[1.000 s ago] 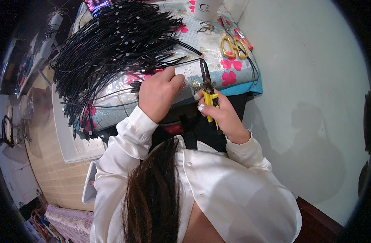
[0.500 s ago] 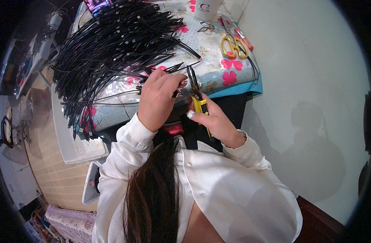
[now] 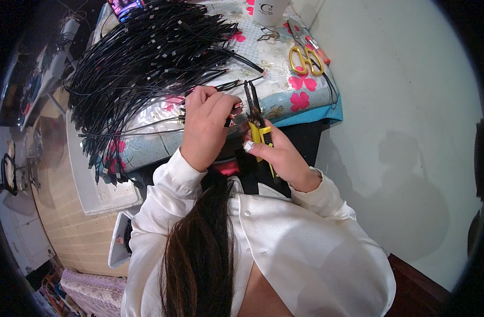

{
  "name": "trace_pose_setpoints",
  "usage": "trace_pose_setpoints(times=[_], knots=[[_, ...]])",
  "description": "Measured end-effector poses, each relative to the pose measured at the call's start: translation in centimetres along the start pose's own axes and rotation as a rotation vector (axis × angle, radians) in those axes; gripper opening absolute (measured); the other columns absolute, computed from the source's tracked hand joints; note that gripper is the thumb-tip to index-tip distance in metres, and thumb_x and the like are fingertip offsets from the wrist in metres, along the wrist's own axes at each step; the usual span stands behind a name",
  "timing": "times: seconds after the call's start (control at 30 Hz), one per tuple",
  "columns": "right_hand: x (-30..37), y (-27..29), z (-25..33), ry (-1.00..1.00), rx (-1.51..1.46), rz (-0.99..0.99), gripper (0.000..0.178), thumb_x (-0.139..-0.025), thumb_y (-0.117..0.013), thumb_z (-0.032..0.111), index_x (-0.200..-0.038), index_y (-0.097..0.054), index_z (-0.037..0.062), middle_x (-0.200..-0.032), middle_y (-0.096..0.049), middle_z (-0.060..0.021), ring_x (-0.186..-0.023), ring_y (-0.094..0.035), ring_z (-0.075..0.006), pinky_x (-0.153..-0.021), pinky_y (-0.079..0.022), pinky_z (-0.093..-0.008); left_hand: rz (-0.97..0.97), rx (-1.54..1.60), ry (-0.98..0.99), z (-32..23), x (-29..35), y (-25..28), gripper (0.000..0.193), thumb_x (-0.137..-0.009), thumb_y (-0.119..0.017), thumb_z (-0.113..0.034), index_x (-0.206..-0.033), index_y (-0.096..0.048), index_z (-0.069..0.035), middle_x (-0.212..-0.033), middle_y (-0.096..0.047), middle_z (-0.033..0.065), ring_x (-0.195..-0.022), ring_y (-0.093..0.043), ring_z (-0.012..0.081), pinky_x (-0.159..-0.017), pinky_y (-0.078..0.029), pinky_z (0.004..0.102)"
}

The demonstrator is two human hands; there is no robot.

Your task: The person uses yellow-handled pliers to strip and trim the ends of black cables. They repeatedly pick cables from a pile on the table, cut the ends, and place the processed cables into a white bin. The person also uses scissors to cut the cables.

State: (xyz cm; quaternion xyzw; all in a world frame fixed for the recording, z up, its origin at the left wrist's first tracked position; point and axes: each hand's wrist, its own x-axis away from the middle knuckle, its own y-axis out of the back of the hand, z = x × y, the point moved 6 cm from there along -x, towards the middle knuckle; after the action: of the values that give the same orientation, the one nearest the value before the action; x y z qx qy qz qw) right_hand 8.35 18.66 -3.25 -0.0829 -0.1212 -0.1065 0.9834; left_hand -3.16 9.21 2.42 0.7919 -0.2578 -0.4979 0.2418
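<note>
Though partly under cables [image 3: 152, 58], tablecloth [image 3: 320, 101] beside wall [image 3: 389, 95]

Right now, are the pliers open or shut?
Open: the pliers in the right hand show two dark jaws standing apart at the tips, with a gap between them.

tabletop [image 3: 278, 59]: pink-flowered cover [image 3: 147, 154], grey-blue border | left: heaped black cables [image 3: 152, 58], some over left edge | far side: white cup [image 3: 267, 13], bent wire piece [image 3: 268, 35] near it | right: gold-handled scissors [image 3: 295, 57], red tube [image 3: 320, 52] just beside
</note>
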Motion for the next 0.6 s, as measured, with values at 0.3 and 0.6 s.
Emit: trace_pose_setpoints(times=[0.3,0.6], knots=[[-0.3,-0.3,-0.5,0.070,0.004,-0.023,0.034,-0.088,-0.066,0.011,-0.117,-0.051,0.0024,-0.092,-0.052,-0.0014,-0.085,-0.049,-0.0125,-0.079,-0.044,-0.0276,0.003,0.148,0.095,0.7,0.8,0.0,0.046,-0.056,-0.069,0.006,-0.101,-0.067,-0.003,-0.082,-0.064,0.0105,-0.078,-0.062,0.0311,-0.065,-0.050,0.0381],[-0.6,0.1,0.0,0.144,0.224,-0.048,0.040,-0.088,-0.067,0.015,-0.119,-0.047,-0.0019,-0.092,-0.058,-0.0134,-0.083,-0.056,-0.0226,-0.080,-0.048,-0.0346,0.033,0.114,0.017,-0.4,0.8,0.0,0.047,-0.056,-0.071,0.004,-0.103,-0.066,-0.001,-0.079,-0.061,0.0102,-0.071,-0.059,0.0307,-0.062,-0.049,0.0393]])
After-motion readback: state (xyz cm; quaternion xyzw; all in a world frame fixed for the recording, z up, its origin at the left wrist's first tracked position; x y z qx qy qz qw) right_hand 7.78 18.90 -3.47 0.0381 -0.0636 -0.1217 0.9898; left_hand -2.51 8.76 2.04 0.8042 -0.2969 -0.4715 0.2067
